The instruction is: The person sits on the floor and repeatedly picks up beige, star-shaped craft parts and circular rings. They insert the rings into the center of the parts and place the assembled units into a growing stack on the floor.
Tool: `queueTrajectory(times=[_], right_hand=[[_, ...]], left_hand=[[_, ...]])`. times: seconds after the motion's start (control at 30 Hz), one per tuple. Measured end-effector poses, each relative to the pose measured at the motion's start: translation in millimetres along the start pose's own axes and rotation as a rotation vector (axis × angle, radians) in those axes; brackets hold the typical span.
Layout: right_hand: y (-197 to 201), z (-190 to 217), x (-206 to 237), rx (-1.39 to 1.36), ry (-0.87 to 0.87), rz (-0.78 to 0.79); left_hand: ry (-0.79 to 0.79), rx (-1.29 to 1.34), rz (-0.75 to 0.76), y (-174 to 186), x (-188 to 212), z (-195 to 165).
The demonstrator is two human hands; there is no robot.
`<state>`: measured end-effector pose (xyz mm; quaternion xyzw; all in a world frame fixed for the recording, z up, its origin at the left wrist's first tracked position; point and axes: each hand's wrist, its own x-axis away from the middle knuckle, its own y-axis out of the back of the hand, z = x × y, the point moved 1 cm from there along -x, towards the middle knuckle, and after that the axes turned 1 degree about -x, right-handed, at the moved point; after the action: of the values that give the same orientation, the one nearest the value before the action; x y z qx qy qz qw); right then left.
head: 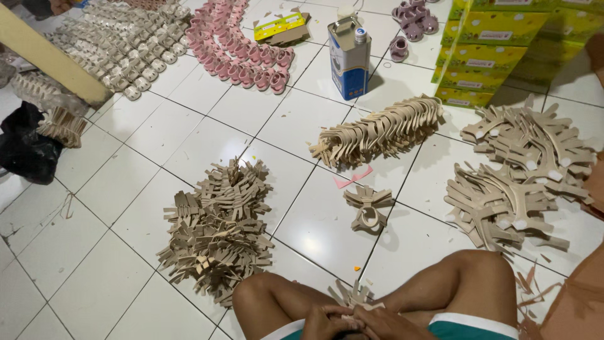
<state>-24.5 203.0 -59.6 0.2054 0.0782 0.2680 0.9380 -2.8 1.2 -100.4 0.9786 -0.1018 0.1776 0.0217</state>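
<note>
Beige strap pieces [355, 294] lie just beyond the hands [352, 321], clasped together between knees

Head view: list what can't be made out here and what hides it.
- Left hand and right hand: clasped together and cut by the bottom edge; whether the fingers hold anything is hidden.
- Beige strap pieces between the knees: partly hidden by the legs.
- Yellow boxes: cut by the top edge.
- Black bag: contents not visible.
- Cream sandals: too small for detail.
</note>
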Motion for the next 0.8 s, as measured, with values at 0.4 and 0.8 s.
queueTrajectory(times=[0.4,0.8], right_hand=[[-11,14,-4,0.107,0.075,-0.239],[-13,-45,-4,-0.022,-0.219,-0.465]], left_hand=[[-0.124,0.319,-0.339,-28,-2,1],[-0.260,0.066,-0.460,-35,10,-29]])
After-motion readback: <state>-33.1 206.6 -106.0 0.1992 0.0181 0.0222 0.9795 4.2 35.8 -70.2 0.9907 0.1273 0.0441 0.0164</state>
